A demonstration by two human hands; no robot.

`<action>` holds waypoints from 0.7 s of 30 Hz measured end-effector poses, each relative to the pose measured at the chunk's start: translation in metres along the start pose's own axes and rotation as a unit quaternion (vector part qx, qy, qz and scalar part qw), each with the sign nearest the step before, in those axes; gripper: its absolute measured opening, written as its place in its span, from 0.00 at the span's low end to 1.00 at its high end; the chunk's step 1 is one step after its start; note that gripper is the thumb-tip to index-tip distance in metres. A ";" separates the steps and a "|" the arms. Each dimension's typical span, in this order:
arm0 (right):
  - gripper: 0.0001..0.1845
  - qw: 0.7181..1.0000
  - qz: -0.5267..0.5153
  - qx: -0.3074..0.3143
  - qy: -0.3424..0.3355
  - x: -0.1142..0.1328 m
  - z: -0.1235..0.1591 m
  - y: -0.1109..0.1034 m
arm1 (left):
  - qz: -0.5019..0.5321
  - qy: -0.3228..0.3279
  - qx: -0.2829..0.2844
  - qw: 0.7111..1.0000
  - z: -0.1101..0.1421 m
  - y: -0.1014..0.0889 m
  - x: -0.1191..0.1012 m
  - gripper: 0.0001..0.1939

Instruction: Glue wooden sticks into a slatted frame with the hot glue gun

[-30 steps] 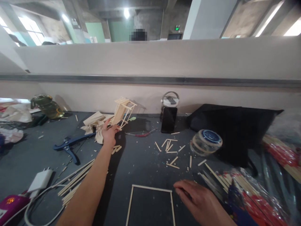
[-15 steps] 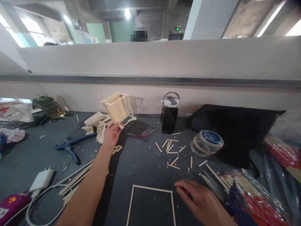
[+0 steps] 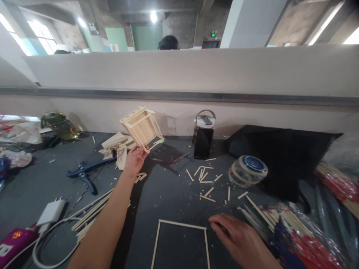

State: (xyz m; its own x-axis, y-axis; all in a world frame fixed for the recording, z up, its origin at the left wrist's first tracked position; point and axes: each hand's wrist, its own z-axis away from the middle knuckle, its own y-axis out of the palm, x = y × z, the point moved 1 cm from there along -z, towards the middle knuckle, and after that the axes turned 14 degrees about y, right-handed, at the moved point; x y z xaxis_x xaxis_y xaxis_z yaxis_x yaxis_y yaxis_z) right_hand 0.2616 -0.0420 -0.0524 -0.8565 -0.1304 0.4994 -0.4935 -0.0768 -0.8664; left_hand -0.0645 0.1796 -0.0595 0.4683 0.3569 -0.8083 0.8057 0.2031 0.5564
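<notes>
At the back of the dark table, my left hand (image 3: 136, 158) grips the lower corner of a small wooden stick model (image 3: 144, 127), holding it tilted above the surface. The model has a slatted panel and an open frame of thin sticks; a pale green bit (image 3: 159, 141) shows at its lower right corner. Resting on the table at the lower right is my right hand (image 3: 237, 235), its fingers curled together; whether anything is pinched in them is hidden. Just left of it lies a stick frame (image 3: 182, 224), its near side cut off by the picture's edge.
Short cut sticks (image 3: 203, 175) lie scattered mid-table, near a clear jar (image 3: 246, 172) and an upright phone (image 3: 203, 143). Blue cutters (image 3: 84, 173), long sticks (image 3: 94, 211) and a white charger (image 3: 52, 213) are on the left. Bagged sticks (image 3: 303, 231) lie right. A low wall (image 3: 179, 71) closes the back.
My left hand has tipped and turned the stick model slightly, so more of its slatted inside shows. My right hand and the frame on the table have stayed put.
</notes>
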 end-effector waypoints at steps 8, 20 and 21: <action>0.13 1.000 -0.002 0.012 0.010 0.002 0.000 -0.001 | -0.017 0.044 -0.019 0.999 0.002 0.001 0.002 0.16; 0.12 1.000 -0.006 -0.006 -0.006 0.001 0.001 0.001 | -0.060 0.079 -0.042 0.994 0.007 0.004 0.005 0.22; 0.12 1.000 -0.005 -0.004 -0.006 0.000 0.002 0.001 | -0.063 0.080 -0.043 0.994 0.007 0.003 0.006 0.22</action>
State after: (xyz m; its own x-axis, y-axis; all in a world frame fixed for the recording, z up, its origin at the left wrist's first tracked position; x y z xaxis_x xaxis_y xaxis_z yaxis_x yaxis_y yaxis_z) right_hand 0.2612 -0.0437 -0.0527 -0.8496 -0.1409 0.5083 -0.5036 -0.0702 -0.8611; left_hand -0.0567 0.1764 -0.0633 0.2969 0.4632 -0.8350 0.8167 0.3299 0.4734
